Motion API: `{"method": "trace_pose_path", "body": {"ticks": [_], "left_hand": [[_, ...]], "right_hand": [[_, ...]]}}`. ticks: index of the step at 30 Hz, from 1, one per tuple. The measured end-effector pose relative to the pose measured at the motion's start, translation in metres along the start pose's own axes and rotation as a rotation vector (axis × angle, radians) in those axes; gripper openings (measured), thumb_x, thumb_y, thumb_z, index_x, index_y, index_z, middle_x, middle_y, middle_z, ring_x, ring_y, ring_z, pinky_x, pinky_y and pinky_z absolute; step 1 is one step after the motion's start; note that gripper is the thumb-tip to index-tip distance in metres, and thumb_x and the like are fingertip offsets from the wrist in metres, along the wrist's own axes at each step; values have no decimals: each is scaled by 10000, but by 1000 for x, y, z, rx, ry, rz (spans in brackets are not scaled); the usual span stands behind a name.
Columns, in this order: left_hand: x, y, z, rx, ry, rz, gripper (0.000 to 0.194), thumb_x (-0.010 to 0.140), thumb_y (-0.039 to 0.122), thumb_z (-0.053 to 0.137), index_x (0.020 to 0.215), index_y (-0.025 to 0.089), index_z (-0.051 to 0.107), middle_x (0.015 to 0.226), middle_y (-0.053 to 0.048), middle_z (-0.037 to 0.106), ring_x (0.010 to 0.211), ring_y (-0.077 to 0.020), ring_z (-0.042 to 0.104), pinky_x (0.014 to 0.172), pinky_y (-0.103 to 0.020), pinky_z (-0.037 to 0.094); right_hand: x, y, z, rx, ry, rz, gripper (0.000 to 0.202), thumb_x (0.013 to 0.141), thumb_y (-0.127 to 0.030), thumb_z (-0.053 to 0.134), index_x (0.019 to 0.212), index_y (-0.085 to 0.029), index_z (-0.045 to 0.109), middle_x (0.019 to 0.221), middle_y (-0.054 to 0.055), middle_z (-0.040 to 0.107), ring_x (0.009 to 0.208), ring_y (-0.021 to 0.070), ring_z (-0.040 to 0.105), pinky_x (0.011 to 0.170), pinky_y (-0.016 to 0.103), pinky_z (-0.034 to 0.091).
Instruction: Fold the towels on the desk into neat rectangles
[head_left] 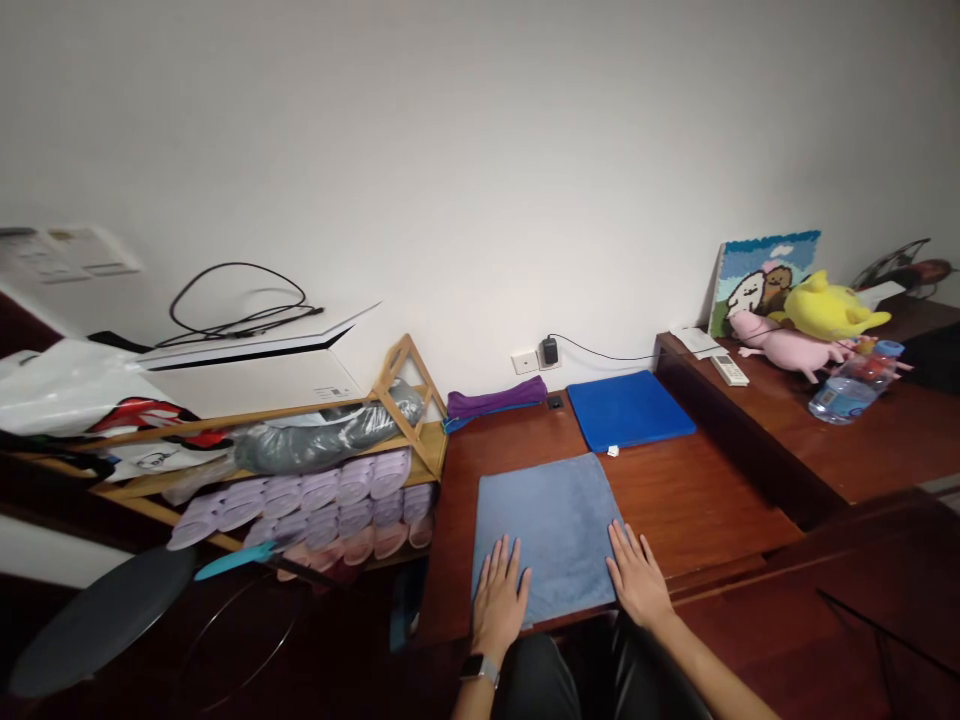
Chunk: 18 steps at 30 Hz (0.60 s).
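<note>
A grey-blue square cloth pad [551, 530] lies flat on the dark red wooden desk [457, 520], close to its front edge. My left hand [500, 600] rests on the pad's lower left part, palm down with fingers spread. On the opposite side, my right hand [637, 575] lies palm down over the pad's right edge, its fingers apart. Neither hand holds anything. Behind the pad, to the right, is a bright blue square pad [631, 410] with a small white tag. A folded purple cloth [496, 400] sits against the wall.
Left of the desk stands a wooden rack [431, 447] with lilac slippers [319, 490] and plastic bags. The raised surface at right holds a water bottle [847, 397], plush toys [836, 305], a remote [730, 370] and a picture [757, 275]. A black plug [550, 350] is in the wall.
</note>
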<state>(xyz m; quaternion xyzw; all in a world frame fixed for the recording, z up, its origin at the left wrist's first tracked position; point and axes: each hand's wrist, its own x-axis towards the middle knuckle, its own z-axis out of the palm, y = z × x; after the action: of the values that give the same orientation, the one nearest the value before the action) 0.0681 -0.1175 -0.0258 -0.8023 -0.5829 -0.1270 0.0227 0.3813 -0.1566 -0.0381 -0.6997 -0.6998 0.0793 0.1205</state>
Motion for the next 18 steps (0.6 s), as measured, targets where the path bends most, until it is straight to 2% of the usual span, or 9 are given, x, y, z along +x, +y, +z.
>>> {"method": "trace_pose_path", "body": {"ticks": [5, 10, 15, 18], "left_hand": [[0, -11, 2, 33, -13, -50, 584, 1066, 459, 397, 1625, 289, 379, 1690, -66, 369, 1551, -283, 365, 1255, -535, 358], [-2, -26, -2, 43, -21, -54, 585, 1061, 495, 403, 1612, 299, 405, 1691, -50, 367, 1554, -279, 359, 1259, -530, 353], [-20, -55, -2, 55, -1, -116, 624, 1061, 506, 389, 1646, 297, 321, 1692, -50, 362, 1551, -279, 363, 1247, -530, 377], [-33, -74, -4, 37, -15, -91, 633, 1071, 462, 369, 1670, 314, 228, 1688, -30, 371, 1544, -254, 376, 1243, -502, 396]], "right_hand": [[16, -8, -8, 6, -29, -44, 630, 1080, -476, 227, 1656, -225, 278, 1707, 11, 288, 1602, 236, 219, 1311, 488, 211], [21, -19, -6, 18, -45, -27, 638, 1078, -481, 228, 1654, -214, 286, 1707, 13, 273, 1601, 249, 216, 1307, 499, 225], [11, -12, 2, 34, -34, -23, 635, 1071, -520, 246, 1652, -269, 291, 1704, -15, 289, 1598, 241, 230, 1309, 512, 219], [13, -2, 2, 42, -28, -22, 624, 1072, -533, 238, 1648, -300, 293, 1693, -31, 318, 1594, 248, 245, 1310, 531, 207]]}}
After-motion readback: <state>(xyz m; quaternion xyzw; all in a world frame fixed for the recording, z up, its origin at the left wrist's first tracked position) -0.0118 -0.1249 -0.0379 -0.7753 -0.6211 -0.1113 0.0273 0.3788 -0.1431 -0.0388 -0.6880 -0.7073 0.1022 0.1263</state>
